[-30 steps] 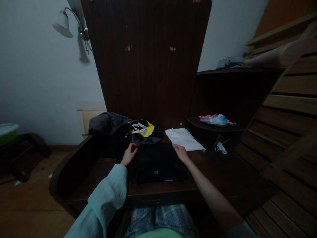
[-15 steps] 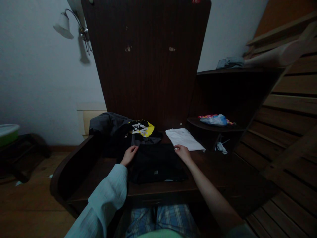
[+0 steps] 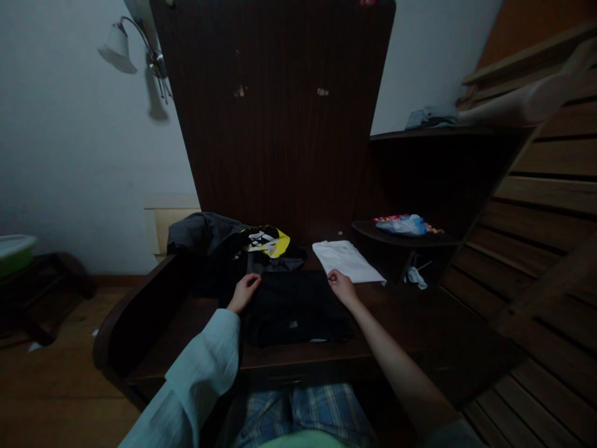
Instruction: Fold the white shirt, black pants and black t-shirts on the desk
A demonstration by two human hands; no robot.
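Black garment [image 3: 298, 308] lies flat, folded to a rough rectangle, on the dark wooden surface [image 3: 410, 323], near edge just short of the surface's front edge. Left hand [image 3: 253, 281]: thumb and fingers together, pinching the far left corner. Right hand [image 3: 332, 279]: same closed pinch at the far right corner.

Handling, my judgement: light, limp cloth; not fragile; layers may slide over each other. Best hold: the 2 far corners, all layers caught, slight tension between. Too dark to count layers.

Edges and room: heaped clothes [image 3: 205, 233] crowd the far left; white folded garment [image 3: 349, 262] sits just beyond the right hand. Raised side panel [image 3: 116, 317] bounds the left, tall back panel [image 3: 280, 137] the rear. Widest lateral room is rightward; overhead, no shelf above the garment.
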